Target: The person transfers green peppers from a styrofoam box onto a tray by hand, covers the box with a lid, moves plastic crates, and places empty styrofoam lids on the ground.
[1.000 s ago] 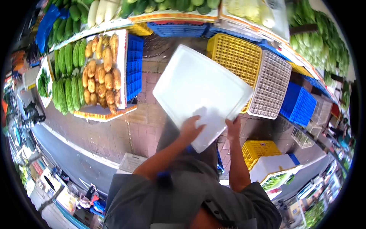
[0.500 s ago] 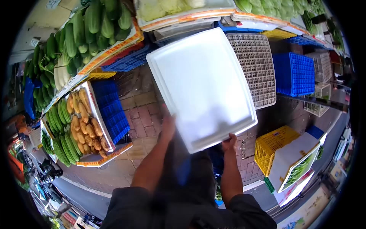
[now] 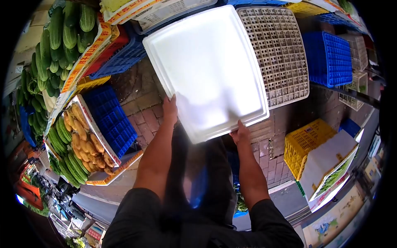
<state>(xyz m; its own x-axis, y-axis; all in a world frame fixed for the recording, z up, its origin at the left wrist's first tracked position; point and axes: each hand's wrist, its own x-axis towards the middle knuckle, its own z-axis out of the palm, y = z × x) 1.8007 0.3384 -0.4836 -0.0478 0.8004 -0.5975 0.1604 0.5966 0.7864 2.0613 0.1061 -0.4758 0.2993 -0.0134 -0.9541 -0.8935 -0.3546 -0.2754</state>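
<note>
A white foam box lid or shallow tray (image 3: 206,70) is held out in front of me, its pale face toward the camera. My left hand (image 3: 170,109) grips its left edge near the lower corner. At the near edge, my right hand (image 3: 240,133) holds the rim with the thumb on top; its other fingers are mostly hidden underneath. The far part of the white piece overlaps the place beside a beige plastic crate (image 3: 281,53), and whether they touch cannot be told.
Left, brown gourds (image 3: 84,142) and green ridged gourds (image 3: 62,157) lie beside a blue crate (image 3: 109,120). Cucumbers (image 3: 62,37) fill a stand at upper left. Another blue crate (image 3: 328,59) stands right, with a yellow crate (image 3: 308,142) nearer me.
The white piece has turned from its slanted position and moved up and left in view. My left hand has shifted from its face to its left edge. The view has swung right.
</note>
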